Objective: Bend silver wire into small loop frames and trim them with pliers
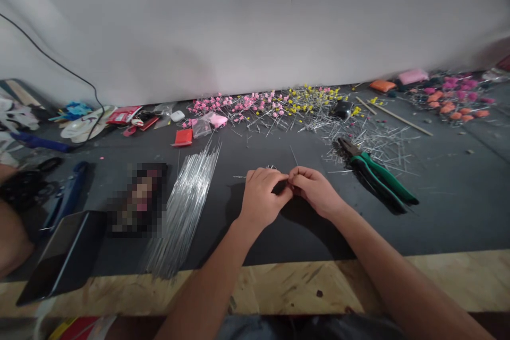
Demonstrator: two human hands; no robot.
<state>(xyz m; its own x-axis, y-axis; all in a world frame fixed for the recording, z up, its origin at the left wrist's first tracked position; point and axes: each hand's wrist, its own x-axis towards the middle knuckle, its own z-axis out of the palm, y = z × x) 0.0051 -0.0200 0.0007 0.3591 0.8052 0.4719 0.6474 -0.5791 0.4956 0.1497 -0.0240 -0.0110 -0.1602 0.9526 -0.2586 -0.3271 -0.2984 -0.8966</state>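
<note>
Both hands meet fingertip to fingertip over the dark tabletop. My left hand (pixel 263 194) is closed in a pinch, its thumb and forefinger against the other hand's fingertips. My right hand (pixel 314 188) is also pinched, and a thin wire (pixel 294 155) juts up from behind its fingers. The part of the wire between the fingertips is hidden. A short twisted wire (pixel 239 176) pokes out beyond the left knuckles. Left of the hands lies a bundle of long straight silver wires (pixel 189 191). Green-handled pliers (pixel 378 175) rest to the right, jaws towards the back.
Along the wall lie wires tipped with pink pieces (pixel 231 103) and yellow pieces (pixel 314 96). Loose wires (pixel 370 141) are scattered behind the pliers. Orange and magenta pieces (pixel 458 98) stand back right. A phone (pixel 59 255) overhangs the front edge; another person's arm (pixel 11 234) is far left.
</note>
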